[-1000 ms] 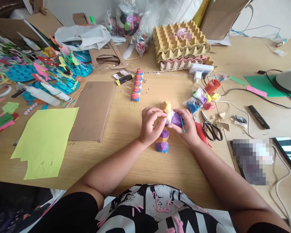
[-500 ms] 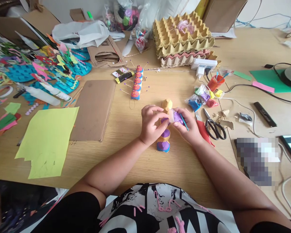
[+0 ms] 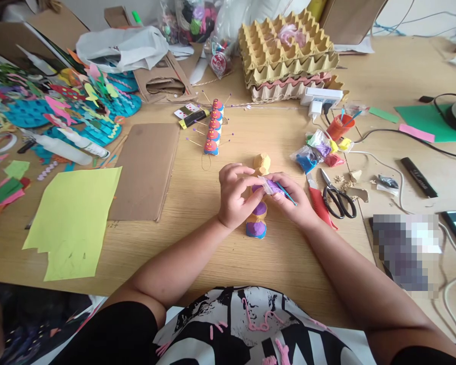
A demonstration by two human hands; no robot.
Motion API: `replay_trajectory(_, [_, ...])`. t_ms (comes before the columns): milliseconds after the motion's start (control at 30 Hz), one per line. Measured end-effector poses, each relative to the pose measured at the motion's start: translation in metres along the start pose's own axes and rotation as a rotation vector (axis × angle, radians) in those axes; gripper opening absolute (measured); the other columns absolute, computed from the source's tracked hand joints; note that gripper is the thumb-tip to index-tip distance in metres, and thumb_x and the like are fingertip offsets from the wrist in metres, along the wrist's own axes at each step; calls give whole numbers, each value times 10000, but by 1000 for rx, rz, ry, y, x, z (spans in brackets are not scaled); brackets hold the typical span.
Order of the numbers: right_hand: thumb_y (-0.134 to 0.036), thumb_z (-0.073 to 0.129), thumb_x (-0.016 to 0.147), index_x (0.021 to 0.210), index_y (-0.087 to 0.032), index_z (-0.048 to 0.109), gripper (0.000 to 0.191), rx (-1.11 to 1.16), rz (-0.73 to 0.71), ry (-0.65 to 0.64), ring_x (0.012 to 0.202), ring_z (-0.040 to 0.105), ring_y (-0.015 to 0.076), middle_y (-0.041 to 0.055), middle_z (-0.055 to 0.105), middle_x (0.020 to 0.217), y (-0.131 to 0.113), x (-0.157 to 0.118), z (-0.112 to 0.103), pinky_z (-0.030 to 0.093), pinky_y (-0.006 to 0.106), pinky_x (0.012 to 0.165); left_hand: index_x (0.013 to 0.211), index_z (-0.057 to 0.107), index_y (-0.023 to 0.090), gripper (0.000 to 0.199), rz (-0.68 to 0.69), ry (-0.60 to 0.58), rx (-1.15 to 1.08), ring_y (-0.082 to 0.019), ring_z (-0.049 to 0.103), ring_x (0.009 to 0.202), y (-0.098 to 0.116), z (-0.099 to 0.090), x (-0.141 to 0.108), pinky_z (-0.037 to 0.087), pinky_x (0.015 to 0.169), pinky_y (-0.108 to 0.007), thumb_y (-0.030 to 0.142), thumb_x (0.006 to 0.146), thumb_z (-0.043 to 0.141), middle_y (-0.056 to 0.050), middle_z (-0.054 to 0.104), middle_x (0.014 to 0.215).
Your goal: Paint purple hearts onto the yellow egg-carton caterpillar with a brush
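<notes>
A small clear packet of purple clay (image 3: 273, 187) is in my right hand (image 3: 294, 198), together with a thin blue stick (image 3: 288, 193). My left hand (image 3: 235, 195) has its thumb and fingers closed at the packet's left edge; the exact hold at its fingertips is too small to make out. Beneath both hands lies an egg-carton strip (image 3: 257, 217), its near bumps covered in purple with blue at the front end, its far bump bare yellow. Farther back stands a finished-looking strip (image 3: 214, 126) with red and blue bumps, drawn faces and pins.
Yellow paper (image 3: 74, 218) and brown cardboard (image 3: 143, 172) lie left. Scissors (image 3: 336, 195), a red-handled cutter (image 3: 321, 205) and clay packets (image 3: 311, 157) are right of my hands. Egg trays (image 3: 285, 56) and a power strip (image 3: 321, 95) stand behind.
The clay packet has tilted and shifted slightly left between my hands, its clear end now at my left fingertips. My head view has shifted slightly.
</notes>
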State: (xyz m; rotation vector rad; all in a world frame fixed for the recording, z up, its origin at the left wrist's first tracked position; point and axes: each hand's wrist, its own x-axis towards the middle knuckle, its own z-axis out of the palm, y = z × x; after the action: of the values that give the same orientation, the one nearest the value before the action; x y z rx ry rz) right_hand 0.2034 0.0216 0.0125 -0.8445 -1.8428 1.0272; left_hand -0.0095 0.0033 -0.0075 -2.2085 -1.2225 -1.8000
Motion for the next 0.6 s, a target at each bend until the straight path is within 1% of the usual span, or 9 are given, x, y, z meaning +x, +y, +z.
replay_trajectory(167, [-848, 711, 1018, 1268, -254, 833, 656, 50, 54, 5, 1209, 786, 347, 144, 847, 1268, 1, 0, -1, 591, 542, 1136, 1134, 782, 311, 56, 12, 10, 7, -255, 625, 1283, 1, 0, 3, 520, 1221, -463, 327, 1119, 730, -59, 706, 1205])
replay_trajectory(300, [-843, 758, 989, 1228, -255, 845, 641, 111, 89, 3, 1167, 784, 332, 129, 848, 1227, 0, 0, -1, 596, 530, 1115, 1112, 776, 311, 32, -3, 39, 6, -252, 630, 1270, 2, 1, 3, 529, 1219, -466, 307, 1108, 744, -55, 708, 1194])
replay_trajectory(500, [-845, 761, 986, 1210, -241, 857, 651, 271, 143, -3, 982, 748, 264, 94, 809, 1112, 1, -1, 4, 616, 445, 947, 1095, 759, 309, 62, -1, 41, 1, -257, 638, 1274, 4, 2, 3, 537, 1216, -485, 367, 1111, 743, -55, 720, 1196])
replay_trajectory(600, [-844, 764, 985, 1172, -240, 854, 639, 307, 157, -16, 906, 715, 237, 76, 787, 1053, 2, -1, 6, 605, 426, 907, 1075, 758, 311, 70, 8, 42, 14, -251, 637, 1269, 3, 2, 3, 545, 1206, -479, 374, 1105, 760, -54, 716, 1184])
